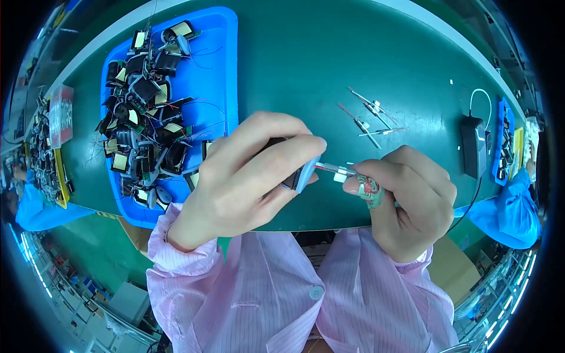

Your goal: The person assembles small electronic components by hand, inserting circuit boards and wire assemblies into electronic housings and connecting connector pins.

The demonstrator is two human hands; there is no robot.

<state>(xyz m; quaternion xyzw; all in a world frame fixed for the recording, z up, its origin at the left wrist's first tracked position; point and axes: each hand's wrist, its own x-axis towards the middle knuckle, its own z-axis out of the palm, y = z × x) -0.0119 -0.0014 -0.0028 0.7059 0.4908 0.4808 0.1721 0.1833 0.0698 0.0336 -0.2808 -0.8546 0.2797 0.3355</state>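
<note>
Black module (303,175) with a blue-grey end was clamped between the thumb and fingers of my left hand (226,179), above the near part of the green table (288,65). I judge that I gripped it by its body to leave that end exposed toward my right. My right hand (406,194) pinched a thin lead with a white connector (339,172) between thumb and forefinger, probably for fine aim. My hands were apart, with the lead spanning the gap; whether its tip touched the module I could not tell. A green patterned wrap (369,192) covered my right thumb, perhaps as protection.

A blue tray (226,56) stood at my left, heaped with similar modules (144,91), likely for easy reach. Loose leads (376,109) lay beyond my right hand, presumably handy for it. Farther right stood a black box (472,147) with a white cable (488,100). Blue sleeves (509,212) of people nearby showed at both sides, above a green floor (112,253).
</note>
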